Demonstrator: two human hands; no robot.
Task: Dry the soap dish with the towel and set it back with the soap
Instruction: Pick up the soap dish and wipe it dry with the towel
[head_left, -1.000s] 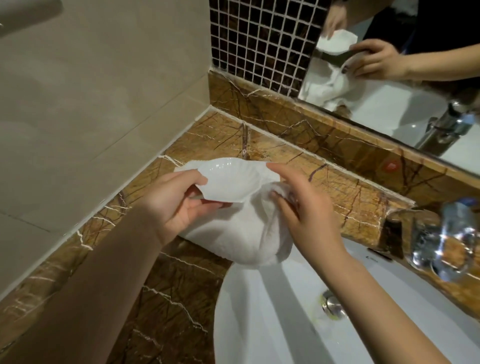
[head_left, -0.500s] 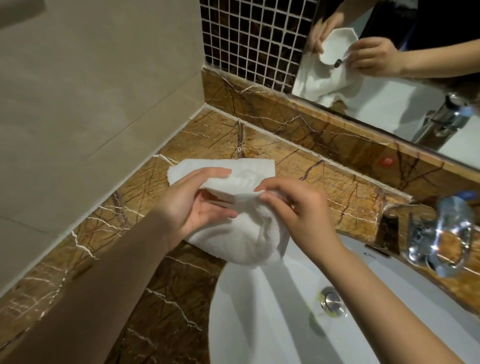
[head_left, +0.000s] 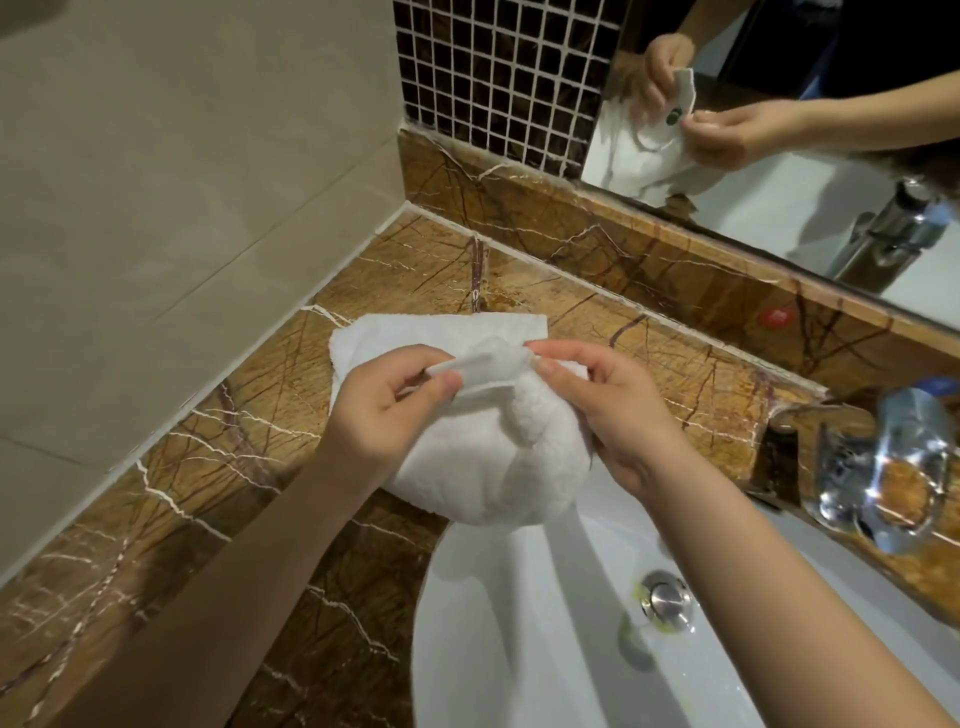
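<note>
A white scalloped soap dish (head_left: 480, 369) is held on edge above the counter, tilted steeply so only its rim and a thin face show. My left hand (head_left: 387, 410) pinches its left end. My right hand (head_left: 615, 410) grips the white towel (head_left: 483, 467), which bunches under the dish and hangs toward the basin; its fingertips press the towel to the dish's right end. Part of the towel spreads flat behind the dish. No soap is in view.
Brown marble counter (head_left: 208, 467) runs along the beige wall. White basin (head_left: 545, 649) with a chrome drain plug (head_left: 667, 600) lies below my hands. A chrome tap (head_left: 883, 467) stands at the right. The mirror (head_left: 779, 171) behind reflects my hands.
The dish has turned from nearly flat to standing on edge between my hands. My hands have closed in toward each other, with the towel gathered tighter beneath it.
</note>
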